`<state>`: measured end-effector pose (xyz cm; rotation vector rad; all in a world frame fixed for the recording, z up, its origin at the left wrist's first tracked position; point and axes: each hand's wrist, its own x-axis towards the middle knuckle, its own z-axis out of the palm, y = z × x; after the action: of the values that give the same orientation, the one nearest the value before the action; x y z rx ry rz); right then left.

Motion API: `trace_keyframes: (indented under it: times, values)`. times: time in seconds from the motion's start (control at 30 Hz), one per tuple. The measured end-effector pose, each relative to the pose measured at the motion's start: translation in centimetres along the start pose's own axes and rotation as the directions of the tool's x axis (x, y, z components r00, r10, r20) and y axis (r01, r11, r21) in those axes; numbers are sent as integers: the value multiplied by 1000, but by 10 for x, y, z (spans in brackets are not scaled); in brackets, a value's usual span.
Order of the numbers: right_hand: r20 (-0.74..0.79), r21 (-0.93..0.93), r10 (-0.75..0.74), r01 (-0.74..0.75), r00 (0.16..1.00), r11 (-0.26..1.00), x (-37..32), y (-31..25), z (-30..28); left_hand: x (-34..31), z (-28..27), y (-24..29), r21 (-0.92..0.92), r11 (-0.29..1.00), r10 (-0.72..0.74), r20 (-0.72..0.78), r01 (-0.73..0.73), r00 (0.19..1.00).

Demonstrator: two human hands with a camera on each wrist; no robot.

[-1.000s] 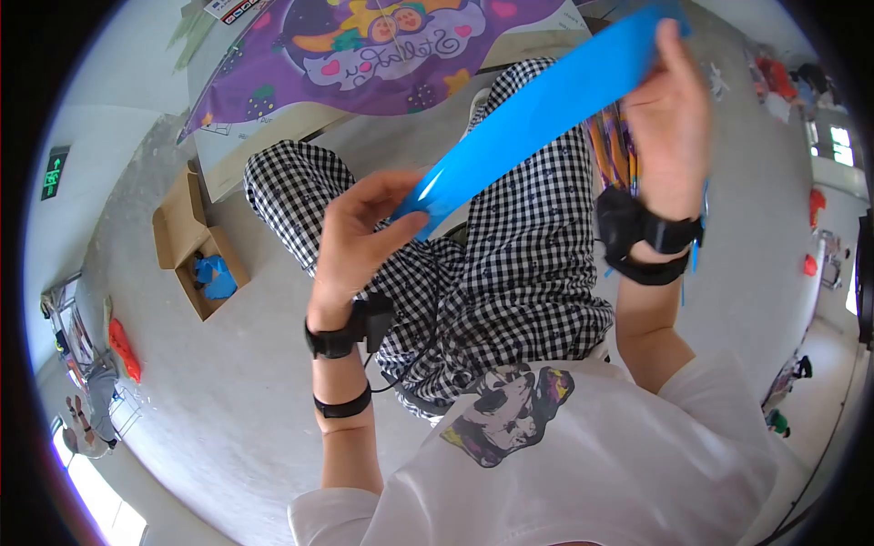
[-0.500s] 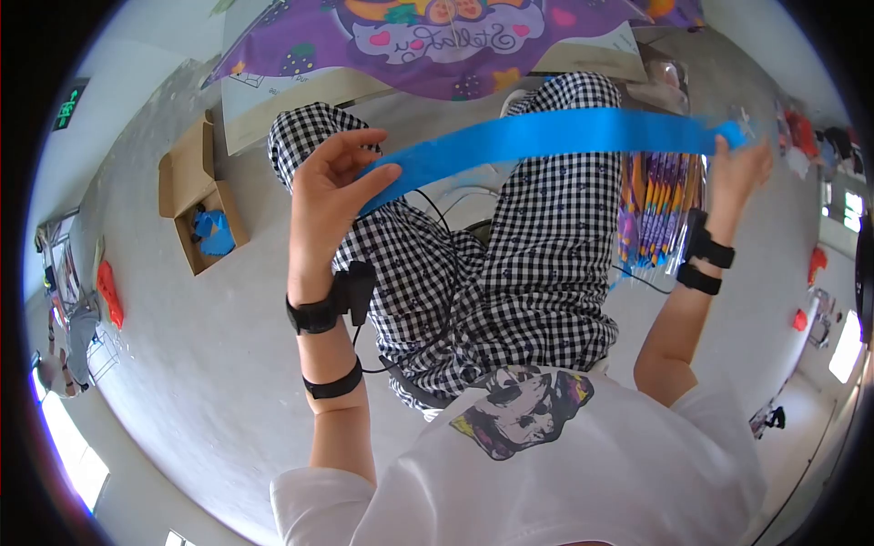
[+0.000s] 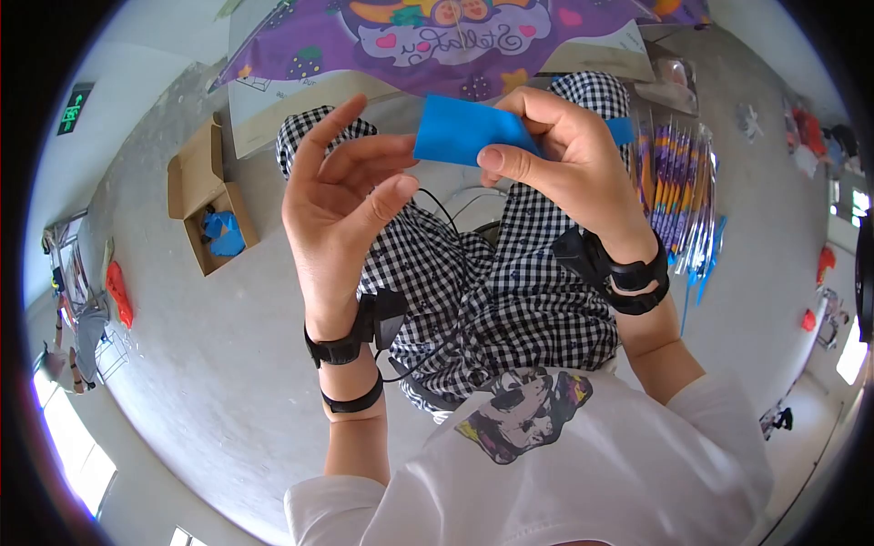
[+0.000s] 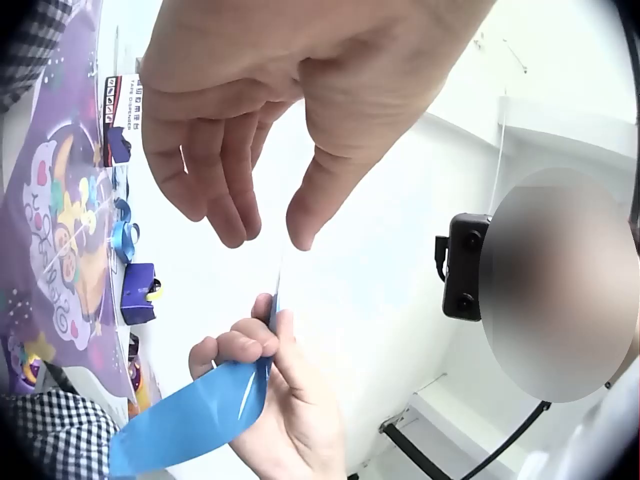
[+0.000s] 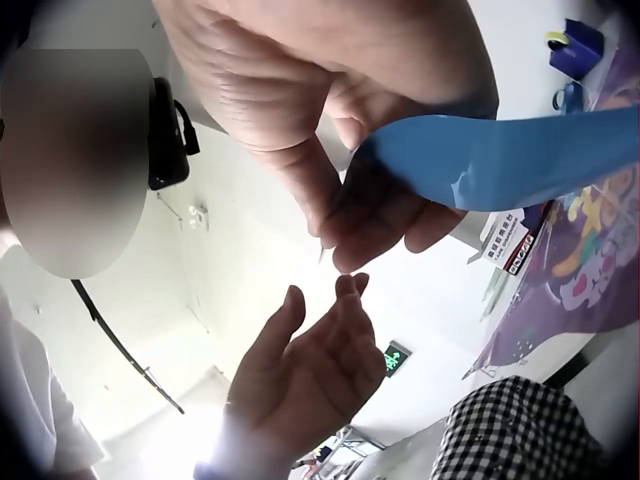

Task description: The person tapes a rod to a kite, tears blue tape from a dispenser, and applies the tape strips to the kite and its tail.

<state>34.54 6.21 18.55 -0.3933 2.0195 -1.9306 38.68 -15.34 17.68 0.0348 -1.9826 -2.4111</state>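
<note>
My right hand (image 3: 583, 164) pinches a strip of glossy blue tape (image 3: 464, 127) between thumb and fingers above my lap. One end of the tape points toward my left hand (image 3: 332, 196); the rest trails behind the right fingers, as the right wrist view shows along its curved length (image 5: 520, 160). The left hand's fingers are spread and relaxed, with fingertips close to the tape's end and the thumb apart. In the left wrist view nothing sits between that hand's thumb and fingers.
A purple printed sheet (image 3: 382, 68) lies on a board in front of me. An open cardboard box (image 3: 205, 238) with blue scraps stands on the floor at left. Several colourful printed packets (image 3: 678, 187) lie at right. Blue tape rolls (image 4: 124, 240) and a tape dispenser box (image 4: 122, 110) are beyond the sheet.
The tape was stretched between both hands. The left hand has released its end, and the right hand has come inward to grip the tape close to the left hand.
</note>
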Motion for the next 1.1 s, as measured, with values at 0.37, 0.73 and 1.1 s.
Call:
trace_keyframes:
  times: [0.37,0.73,1.1]
  values:
    - [-77,17,-64,65,995,998,-4,4,9,4,26,-10,-131,991,-11,-67,2,998]
    - [-143,160,-59,82,988,984,-1,-4,14,6,34,-8,-175,981,-91,-63,79,994]
    - [-159,233,-1,39,987,972,-3,-1,10,6,31,-9,-260,966,3,-8,-5,1000]
